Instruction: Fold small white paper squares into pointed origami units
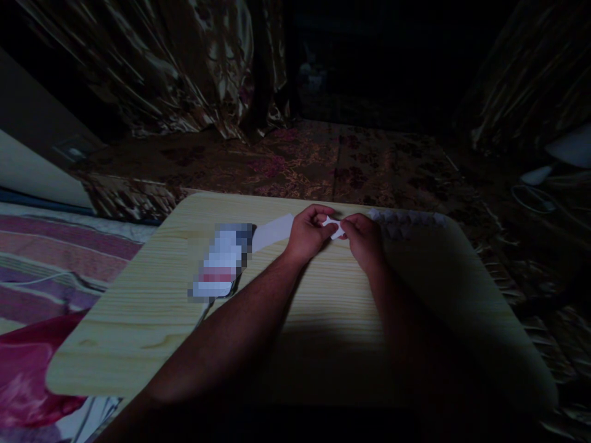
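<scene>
Between my two hands, above the far part of the wooden table, is a small white folded paper with pointed corners. My left hand pinches its left side between thumb and fingers. On the other side, my right hand has its thumb and fingertips closed on the paper too. Just left of my left hand lies a flat white paper strip. Beyond and beside my right hand, several small pale folded paper pieces sit in rows near the table's far edge, some partly hidden by the hand.
A phone-like device, its screen blurred out, lies on the table's left with a cable running from it. Striped bedding and a pink cloth are at left. Behind hang shiny curtains. A white lamp-like object stands at right.
</scene>
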`<action>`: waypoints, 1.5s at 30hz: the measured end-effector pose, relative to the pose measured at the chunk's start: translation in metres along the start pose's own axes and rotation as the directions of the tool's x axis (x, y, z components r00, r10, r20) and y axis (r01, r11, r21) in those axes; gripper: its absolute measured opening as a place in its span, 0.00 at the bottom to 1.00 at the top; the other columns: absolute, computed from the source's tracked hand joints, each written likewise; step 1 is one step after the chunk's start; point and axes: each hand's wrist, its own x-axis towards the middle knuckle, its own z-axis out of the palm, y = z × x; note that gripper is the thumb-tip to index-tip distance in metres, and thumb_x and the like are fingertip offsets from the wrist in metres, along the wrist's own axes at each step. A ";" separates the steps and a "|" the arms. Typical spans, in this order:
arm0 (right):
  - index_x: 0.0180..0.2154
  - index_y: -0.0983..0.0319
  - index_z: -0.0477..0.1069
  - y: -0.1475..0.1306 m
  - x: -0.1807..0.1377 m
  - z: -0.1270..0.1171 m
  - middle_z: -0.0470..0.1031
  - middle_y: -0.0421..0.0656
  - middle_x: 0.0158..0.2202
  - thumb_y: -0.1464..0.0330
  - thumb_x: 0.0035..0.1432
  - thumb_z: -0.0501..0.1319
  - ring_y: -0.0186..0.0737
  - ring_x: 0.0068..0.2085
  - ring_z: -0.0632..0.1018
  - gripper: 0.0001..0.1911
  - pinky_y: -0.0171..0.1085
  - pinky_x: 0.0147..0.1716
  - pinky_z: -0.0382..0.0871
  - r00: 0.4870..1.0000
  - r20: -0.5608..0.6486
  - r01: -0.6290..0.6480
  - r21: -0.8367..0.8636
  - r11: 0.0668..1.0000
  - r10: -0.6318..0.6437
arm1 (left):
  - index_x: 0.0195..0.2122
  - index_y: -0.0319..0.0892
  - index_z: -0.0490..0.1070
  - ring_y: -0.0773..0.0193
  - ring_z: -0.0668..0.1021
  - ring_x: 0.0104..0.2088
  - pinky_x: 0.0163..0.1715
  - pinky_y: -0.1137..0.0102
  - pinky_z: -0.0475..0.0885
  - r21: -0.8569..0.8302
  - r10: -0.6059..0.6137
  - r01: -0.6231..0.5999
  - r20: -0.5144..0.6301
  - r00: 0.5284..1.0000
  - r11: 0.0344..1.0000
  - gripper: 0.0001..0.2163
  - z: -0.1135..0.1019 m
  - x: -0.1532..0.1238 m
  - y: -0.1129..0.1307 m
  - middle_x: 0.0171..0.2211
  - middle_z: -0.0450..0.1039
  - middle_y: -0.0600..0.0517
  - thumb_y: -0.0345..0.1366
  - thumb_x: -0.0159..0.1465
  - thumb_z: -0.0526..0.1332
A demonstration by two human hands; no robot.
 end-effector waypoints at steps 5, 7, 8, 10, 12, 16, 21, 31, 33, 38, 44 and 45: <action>0.30 0.60 0.74 0.001 0.000 0.000 0.77 0.38 0.22 0.58 0.56 0.63 0.39 0.26 0.78 0.12 0.35 0.27 0.69 1.000 -0.007 -0.002 0.041 0.999 0.002 | 0.39 0.41 0.75 0.68 0.77 0.28 0.30 0.71 0.73 -0.011 0.006 -0.006 -0.038 0.999 1.000 0.18 0.000 0.000 0.001 0.30 0.78 0.53 0.33 0.46 0.74; 0.30 0.60 0.74 0.002 0.001 0.000 0.77 0.38 0.22 0.58 0.55 0.64 0.39 0.26 0.79 0.12 0.35 0.28 0.70 1.000 -0.005 -0.015 0.066 0.998 0.015 | 0.38 0.41 0.75 0.68 0.77 0.28 0.30 0.71 0.72 -0.013 0.003 -0.004 -0.056 0.998 1.000 0.17 0.000 0.000 0.003 0.30 0.78 0.53 0.34 0.46 0.74; 0.30 0.60 0.74 0.002 0.001 0.001 0.77 0.38 0.22 0.58 0.54 0.64 0.39 0.26 0.79 0.12 0.35 0.28 0.71 1.000 -0.002 -0.019 0.080 0.997 0.019 | 0.37 0.40 0.76 0.69 0.77 0.27 0.30 0.72 0.72 -0.014 0.001 -0.002 -0.064 0.998 1.000 0.17 0.000 0.000 0.003 0.30 0.78 0.53 0.34 0.46 0.75; 0.31 0.61 0.74 0.002 0.001 0.001 0.77 0.38 0.23 0.58 0.54 0.65 0.38 0.27 0.79 0.12 0.35 0.28 0.71 1.000 0.007 -0.017 0.105 0.994 0.017 | 0.36 0.40 0.76 0.69 0.76 0.27 0.30 0.72 0.72 -0.019 -0.004 0.003 -0.072 0.997 1.000 0.17 0.000 0.000 0.004 0.29 0.78 0.53 0.35 0.46 0.75; 0.33 0.61 0.75 0.002 0.001 0.000 0.77 0.38 0.24 0.58 0.54 0.65 0.38 0.27 0.79 0.12 0.35 0.29 0.72 1.000 0.017 -0.014 0.115 0.993 0.012 | 0.36 0.40 0.77 0.69 0.76 0.27 0.30 0.72 0.72 -0.029 -0.010 0.008 -0.073 0.997 1.000 0.17 0.000 0.000 0.005 0.28 0.77 0.54 0.35 0.46 0.75; 0.32 0.62 0.75 0.003 0.002 0.000 0.77 0.39 0.23 0.57 0.54 0.65 0.37 0.26 0.78 0.14 0.35 0.29 0.73 1.000 0.020 -0.010 0.121 0.993 0.008 | 0.35 0.39 0.77 0.69 0.76 0.26 0.28 0.72 0.72 -0.037 -0.013 0.011 -0.073 0.997 0.999 0.16 0.000 -0.001 0.006 0.27 0.78 0.53 0.36 0.46 0.76; 0.31 0.61 0.74 0.006 0.003 0.001 0.77 0.39 0.24 0.56 0.52 0.66 0.37 0.26 0.78 0.14 0.36 0.29 0.73 0.999 0.031 -0.015 0.169 0.985 0.010 | 0.33 0.39 0.77 0.70 0.74 0.22 0.24 0.73 0.69 -0.030 -0.028 0.026 -0.089 0.996 0.999 0.15 0.001 -0.002 0.007 0.26 0.77 0.53 0.38 0.46 0.76; 0.30 0.61 0.74 0.004 0.002 0.001 0.77 0.39 0.23 0.57 0.53 0.65 0.38 0.25 0.78 0.13 0.35 0.28 0.72 0.999 0.032 -0.017 0.132 0.991 0.013 | 0.32 0.39 0.77 0.70 0.74 0.23 0.25 0.73 0.68 -0.007 -0.014 0.014 -0.099 0.995 1.000 0.14 0.002 -0.002 0.008 0.24 0.77 0.53 0.38 0.47 0.75; 0.30 0.61 0.74 0.004 0.002 0.000 0.77 0.39 0.23 0.57 0.53 0.64 0.38 0.25 0.78 0.13 0.35 0.28 0.71 0.999 0.029 -0.017 0.105 0.994 0.014 | 0.32 0.39 0.77 0.70 0.74 0.23 0.25 0.73 0.68 -0.001 -0.008 0.008 -0.104 0.995 1.000 0.14 0.002 -0.002 0.008 0.24 0.77 0.54 0.38 0.47 0.75; 0.30 0.60 0.74 0.003 0.001 0.000 0.78 0.39 0.22 0.58 0.54 0.64 0.38 0.26 0.79 0.12 0.35 0.27 0.71 1.000 0.022 -0.004 0.049 0.999 0.003 | 0.33 0.39 0.77 0.71 0.73 0.22 0.23 0.74 0.66 0.007 -0.007 0.008 -0.105 0.994 1.000 0.13 0.002 -0.003 0.008 0.24 0.76 0.54 0.36 0.48 0.74; 0.30 0.60 0.75 0.005 0.000 0.001 0.78 0.39 0.22 0.59 0.55 0.63 0.39 0.26 0.79 0.11 0.35 0.27 0.69 0.999 0.018 0.032 0.029 0.999 -0.033 | 0.34 0.39 0.77 0.71 0.73 0.22 0.23 0.74 0.66 0.013 -0.003 0.004 -0.110 0.994 1.000 0.13 0.002 -0.003 0.007 0.25 0.76 0.54 0.35 0.48 0.73; 0.30 0.60 0.75 0.005 0.000 0.001 0.78 0.39 0.22 0.59 0.55 0.63 0.39 0.26 0.79 0.11 0.35 0.27 0.69 0.999 0.017 0.036 0.020 0.999 -0.036 | 0.34 0.39 0.77 0.71 0.73 0.22 0.23 0.75 0.66 0.017 -0.001 0.003 -0.113 0.994 1.000 0.13 0.002 -0.003 0.007 0.25 0.76 0.54 0.35 0.48 0.73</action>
